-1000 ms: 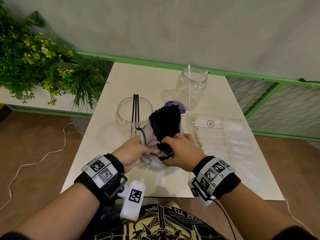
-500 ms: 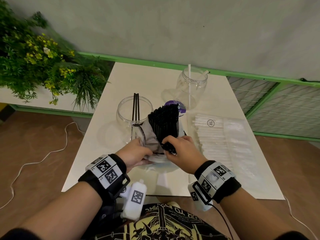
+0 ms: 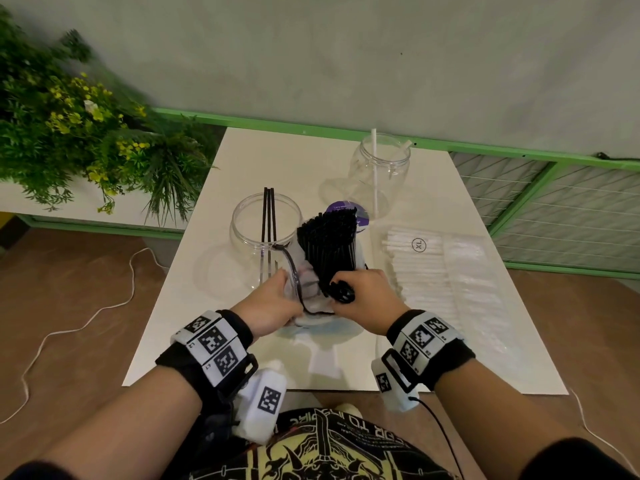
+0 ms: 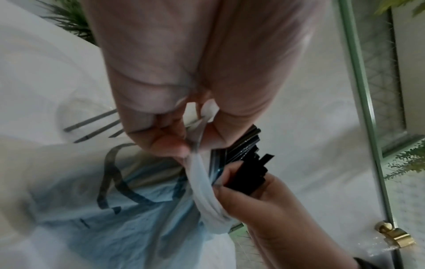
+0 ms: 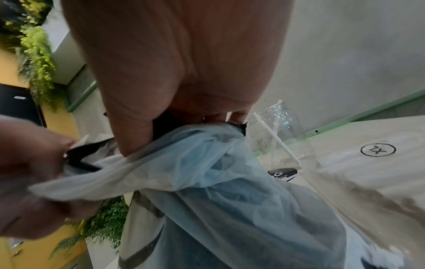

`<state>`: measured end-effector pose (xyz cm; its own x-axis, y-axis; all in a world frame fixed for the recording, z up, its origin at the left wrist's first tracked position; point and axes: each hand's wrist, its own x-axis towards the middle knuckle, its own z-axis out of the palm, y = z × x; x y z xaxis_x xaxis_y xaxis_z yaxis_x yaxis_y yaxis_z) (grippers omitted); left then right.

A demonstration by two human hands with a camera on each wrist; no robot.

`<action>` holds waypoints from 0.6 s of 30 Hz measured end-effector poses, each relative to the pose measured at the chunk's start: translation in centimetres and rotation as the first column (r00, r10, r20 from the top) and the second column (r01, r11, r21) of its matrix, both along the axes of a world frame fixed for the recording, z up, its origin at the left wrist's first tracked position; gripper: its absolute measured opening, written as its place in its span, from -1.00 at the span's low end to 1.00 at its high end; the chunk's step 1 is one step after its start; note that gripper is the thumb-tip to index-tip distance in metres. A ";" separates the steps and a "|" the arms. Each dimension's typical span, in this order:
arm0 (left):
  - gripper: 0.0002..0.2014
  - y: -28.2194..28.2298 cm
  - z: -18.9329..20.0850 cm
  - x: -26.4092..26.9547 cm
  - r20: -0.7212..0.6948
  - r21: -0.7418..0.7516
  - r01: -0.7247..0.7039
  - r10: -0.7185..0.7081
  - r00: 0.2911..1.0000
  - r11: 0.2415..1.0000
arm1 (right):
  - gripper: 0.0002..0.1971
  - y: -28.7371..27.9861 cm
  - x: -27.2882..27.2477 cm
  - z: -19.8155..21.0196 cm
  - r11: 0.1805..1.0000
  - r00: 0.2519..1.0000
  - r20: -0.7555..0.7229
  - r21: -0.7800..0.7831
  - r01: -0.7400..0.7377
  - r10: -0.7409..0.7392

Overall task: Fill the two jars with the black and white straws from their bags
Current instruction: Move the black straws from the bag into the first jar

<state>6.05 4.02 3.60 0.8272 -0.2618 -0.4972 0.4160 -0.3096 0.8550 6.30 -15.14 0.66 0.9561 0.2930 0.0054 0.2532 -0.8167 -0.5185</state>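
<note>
My right hand [image 3: 360, 289] grips a thick bundle of black straws [image 3: 329, 244] near its lower end, the straws standing up out of a thin clear plastic bag [image 3: 308, 282]. With my left hand [image 3: 273, 303] I pinch the bag's edge [image 4: 197, 145] beside them. The near clear jar [image 3: 265, 230] holds three black straws [image 3: 268, 213]. The far clear jar [image 3: 381, 171] holds two white straws [image 3: 374, 168]. A flat clear bag of white straws [image 3: 422, 271], marked XL, lies to the right. In the right wrist view the bag [image 5: 218, 182] hangs below my hand.
The white table [image 3: 311, 161] ends in a front edge near my body. A purple round lid [image 3: 349, 211] lies behind the black bundle. Green plants [image 3: 69, 126] stand at the left, a green-framed rail [image 3: 519, 154] runs behind and to the right.
Both hands have lifted and shifted slightly away from me with the bag and the black bundle; the bundle stands a little more upright. The grips have not changed.
</note>
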 end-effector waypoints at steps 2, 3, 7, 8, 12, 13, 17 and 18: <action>-0.68 0.3 -0.1 0.1 0.017 0.052 0.024 -0.025 1.000 0.998 | -0.89 -0.3 0.0 0.1 0.997 0.999 -0.040 0.077 0.004 -0.001; -0.63 0.4 0.0 0.1 0.028 0.079 0.037 -0.039 0.999 0.996 | -0.89 -0.5 0.0 0.3 0.992 0.998 -0.061 0.126 0.012 -0.004; -0.77 0.7 -0.6 0.4 0.102 0.167 0.055 -0.073 0.992 0.984 | -0.80 -1.0 0.1 1.4 0.907 0.984 0.012 0.389 0.161 -0.180; -0.78 0.7 -0.9 0.4 0.110 0.193 0.058 -0.080 0.991 0.979 | -0.74 -1.1 0.1 1.6 0.885 0.965 0.087 0.426 0.188 -0.248; -0.78 0.8 -1.2 0.2 0.100 0.254 0.078 -0.106 0.989 0.964 | -0.33 -1.4 0.5 1.7 0.919 0.864 0.398 0.359 0.165 -0.310; -0.75 0.9 -1.3 0.3 0.093 0.264 0.086 -0.114 0.989 0.961 | -0.30 -1.6 0.7 1.5 0.953 0.843 0.467 0.260 0.158 -0.267; -0.60 1.4 -1.7 0.4 0.084 0.284 0.136 -0.166 0.983 0.949 | -0.51 -2.4 1.2 1.2 0.967 0.824 0.538 -0.061 0.246 -0.176; -0.52 1.6 -2.3 0.6 0.078 0.281 0.145 -0.173 0.982 0.949 | -0.52 -2.4 1.0 1.3 0.968 0.821 0.543 -0.050 0.245 -0.180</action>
